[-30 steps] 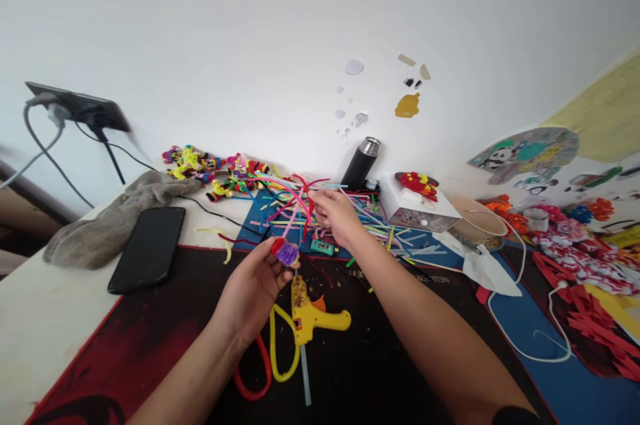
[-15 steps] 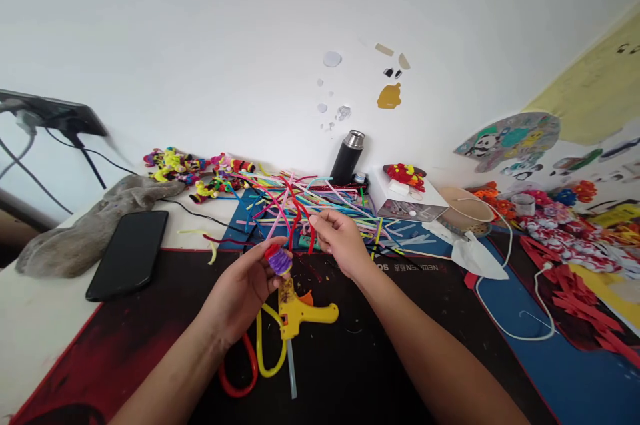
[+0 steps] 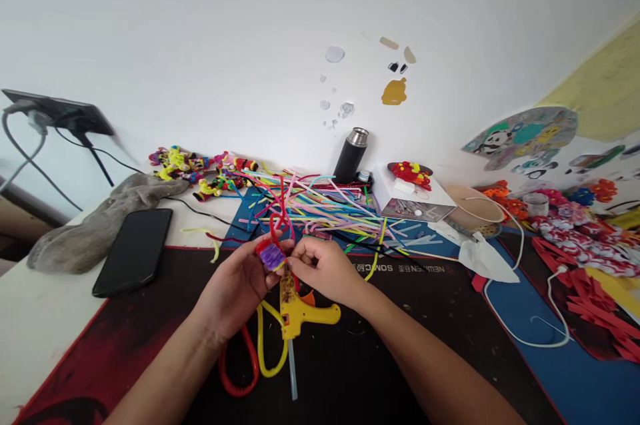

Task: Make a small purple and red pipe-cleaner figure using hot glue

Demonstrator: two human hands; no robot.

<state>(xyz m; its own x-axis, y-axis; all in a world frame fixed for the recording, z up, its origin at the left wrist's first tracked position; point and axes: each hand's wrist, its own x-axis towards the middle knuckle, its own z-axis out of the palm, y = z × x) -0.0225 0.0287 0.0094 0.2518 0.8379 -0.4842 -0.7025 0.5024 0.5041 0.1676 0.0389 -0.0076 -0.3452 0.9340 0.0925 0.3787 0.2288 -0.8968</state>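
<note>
In my left hand (image 3: 237, 278) rests a small purple bundle (image 3: 273, 257) of wound pipe cleaner with a red top and a bit of yellow at its lower edge. A red pipe cleaner (image 3: 281, 202) rises from the red top in a loop. My right hand (image 3: 320, 268) is closed in a pinch against the bundle's right side, on the red pipe cleaner; its fingertips partly hide the spot. Just below both hands lies a yellow glue gun (image 3: 305, 314) with a clear glue stick (image 3: 293, 372) sticking out of it.
Scissors with red and yellow handles (image 3: 240, 385) lie left of the glue gun. Behind the hands spreads a pile of colourful pipe cleaners (image 3: 320, 202). A black thermos (image 3: 351, 155) and a white box (image 3: 415, 195) stand at the back. A phone (image 3: 133, 252) lies at left.
My right hand has come down and left, from holding the red pipe cleaner apart to touching the bundle. The red pipe cleaner now bends in a loop above it. The view has shifted slightly.
</note>
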